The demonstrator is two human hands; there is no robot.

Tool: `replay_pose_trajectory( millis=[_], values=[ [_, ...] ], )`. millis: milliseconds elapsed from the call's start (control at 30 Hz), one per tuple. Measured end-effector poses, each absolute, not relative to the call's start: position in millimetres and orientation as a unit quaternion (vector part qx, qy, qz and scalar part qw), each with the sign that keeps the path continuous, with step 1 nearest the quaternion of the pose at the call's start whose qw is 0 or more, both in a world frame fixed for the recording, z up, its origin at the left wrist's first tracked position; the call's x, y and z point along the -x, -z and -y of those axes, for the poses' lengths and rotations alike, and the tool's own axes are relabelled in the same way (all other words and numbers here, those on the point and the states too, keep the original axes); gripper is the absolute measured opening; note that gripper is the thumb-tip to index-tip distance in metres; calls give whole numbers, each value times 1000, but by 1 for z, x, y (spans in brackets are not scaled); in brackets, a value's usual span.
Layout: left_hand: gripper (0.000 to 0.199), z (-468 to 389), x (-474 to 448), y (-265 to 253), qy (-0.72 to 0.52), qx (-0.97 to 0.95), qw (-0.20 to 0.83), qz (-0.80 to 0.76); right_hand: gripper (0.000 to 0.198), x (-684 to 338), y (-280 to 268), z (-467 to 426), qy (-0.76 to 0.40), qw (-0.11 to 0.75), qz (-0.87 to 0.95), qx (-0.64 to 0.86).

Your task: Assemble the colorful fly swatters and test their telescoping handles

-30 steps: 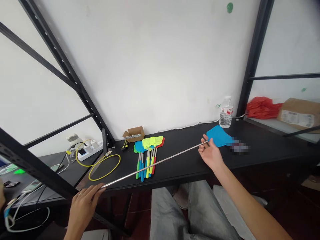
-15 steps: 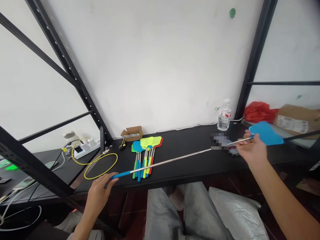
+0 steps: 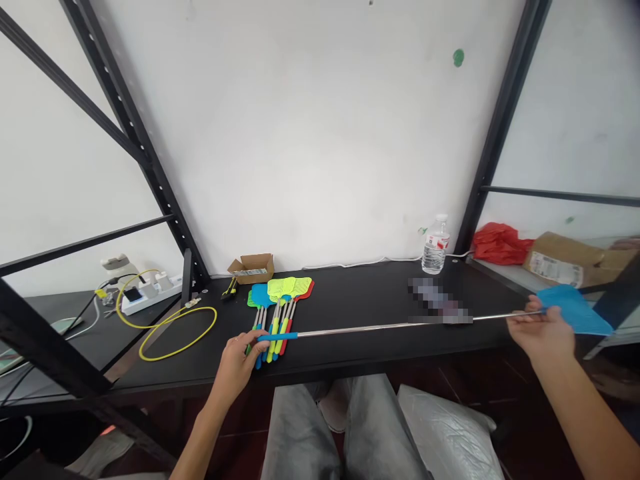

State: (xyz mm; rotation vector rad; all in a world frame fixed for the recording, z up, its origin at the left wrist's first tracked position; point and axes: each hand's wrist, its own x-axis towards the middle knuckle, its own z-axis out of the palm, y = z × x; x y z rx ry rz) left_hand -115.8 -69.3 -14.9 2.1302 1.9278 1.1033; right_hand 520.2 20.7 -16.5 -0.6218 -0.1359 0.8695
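Note:
A blue fly swatter (image 3: 370, 328) with a long, thin metal shaft stretches almost level across the front of the black desk. My left hand (image 3: 239, 363) pinches the end of its blue handle between thumb and fingers. At the other end, my right hand (image 3: 543, 331) is closed around the shaft just below the blue flap. Behind and below the handle, a bundle of fly swatters (image 3: 285, 289) in yellow, blue, green and red lies on the desk, shafts short, handles toward me. My left hand and the held handle partly cover their grips.
A small open cardboard box (image 3: 254, 269) stands against the wall. A looped yellow cable (image 3: 215, 327) lies left, by a power strip (image 3: 153, 293). A water bottle (image 3: 436, 245) stands at the back right, near a blurred patch. Black metal uprights (image 3: 505, 127) frame the desk.
Both hands have moved right relative to the desk with the swatter, which is now closer to level. My right hand and the blue flap are lower. The camera view has shifted somewhat.

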Motion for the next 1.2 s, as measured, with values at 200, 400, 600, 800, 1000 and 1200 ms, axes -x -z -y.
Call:
replay_pose_trajectory(
  millis=[200,400,600,800,1000,1200],
  values=[
    [38,53,102,15,-381,-700,-22,-604,47,-527,19,-26,-409,851,80,320],
    [42,52,106,18,-409,-658,34,-631,46,-523,24,-36,-417,847,93,317],
    [44,51,117,22,-468,-610,105,-631,29,-523,25,-33,-462,822,107,315],
    [41,44,128,33,-565,-528,103,-626,19,-523,25,-35,-478,805,92,338],
    [37,39,128,35,-693,-387,115,-597,22,-521,26,-38,-446,803,150,365],
    [39,34,131,33,-775,-279,148,-547,20,-524,29,-37,-475,775,206,362]
  ],
)
